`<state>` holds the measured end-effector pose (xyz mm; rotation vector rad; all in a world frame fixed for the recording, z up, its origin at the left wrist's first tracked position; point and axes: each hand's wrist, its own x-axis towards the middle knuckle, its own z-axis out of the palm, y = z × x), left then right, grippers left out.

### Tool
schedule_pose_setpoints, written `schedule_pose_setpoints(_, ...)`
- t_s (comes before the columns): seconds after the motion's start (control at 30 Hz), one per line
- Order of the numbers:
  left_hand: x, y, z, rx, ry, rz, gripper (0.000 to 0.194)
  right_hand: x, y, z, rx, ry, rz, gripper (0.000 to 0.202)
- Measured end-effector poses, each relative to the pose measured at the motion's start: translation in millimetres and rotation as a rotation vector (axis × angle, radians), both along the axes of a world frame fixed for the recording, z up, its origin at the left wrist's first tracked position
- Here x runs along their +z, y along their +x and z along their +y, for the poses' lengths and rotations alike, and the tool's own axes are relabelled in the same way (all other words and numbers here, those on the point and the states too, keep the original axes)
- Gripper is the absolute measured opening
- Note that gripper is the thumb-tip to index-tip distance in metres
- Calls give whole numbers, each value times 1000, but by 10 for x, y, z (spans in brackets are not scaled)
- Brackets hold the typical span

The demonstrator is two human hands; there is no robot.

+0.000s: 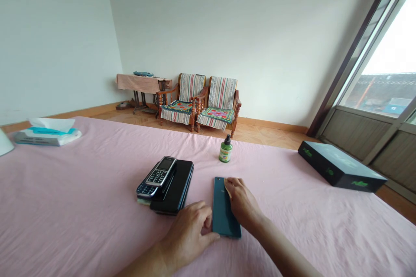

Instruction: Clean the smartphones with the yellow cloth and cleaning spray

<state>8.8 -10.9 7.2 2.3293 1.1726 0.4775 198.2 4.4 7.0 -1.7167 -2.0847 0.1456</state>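
Note:
A teal-blue smartphone [224,212] lies on the pink cloth, its camera side facing up. My left hand [193,225] is at its lower left, fingers curled along the side edge and thumb against the bottom edge, holding the phone in place. My right hand [242,201] rests on the phone's upper right, fingers bent over a small beige cloth [229,188] pressed on its back; most of that cloth is hidden. To the left, two keypad phones [161,170] sit on a pile of black smartphones [182,181].
Beyond the phone stands a green spray bottle [225,150] with a black top. A black box [341,166] with green marks lies at the right, a tissue pack [48,134] at the far left. Past the bed-like surface [97,181] are two wooden armchairs [216,99].

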Motion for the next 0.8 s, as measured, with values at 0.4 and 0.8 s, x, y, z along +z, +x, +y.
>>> schedule_pose_setpoints(0.4,-2,-29,46,-41,-20,-68,14,-358,11,-768,223,55,-62,52)
schedule_pose_setpoints(0.8,50,-48,50,-24,-69,-50,18,9,-83,50,8,-6,-16,44)
